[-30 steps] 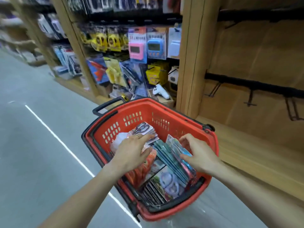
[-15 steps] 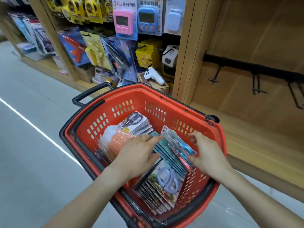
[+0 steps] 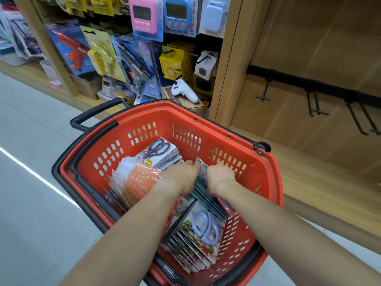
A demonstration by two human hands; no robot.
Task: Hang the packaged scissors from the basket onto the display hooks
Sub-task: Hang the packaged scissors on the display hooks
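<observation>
Scissor packs (image 3: 201, 183), upright mid-basket (image 3: 274, 182), are pinched between both hands' curled fingers (image 3: 190, 163), clear of its walls.

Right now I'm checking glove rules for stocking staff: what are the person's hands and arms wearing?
Nothing that shows. The left hand and right hand are bare, with no gloves, and both forearms are bare, with no sleeves, watch or bracelet in view. Rings can't be made out.

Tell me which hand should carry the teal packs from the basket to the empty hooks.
Right, probably. The right hand and left hand both grip the teal scissor packs in the red basket, but the empty display hooks hang on the right, so the right arm reaches them without crossing.
</observation>
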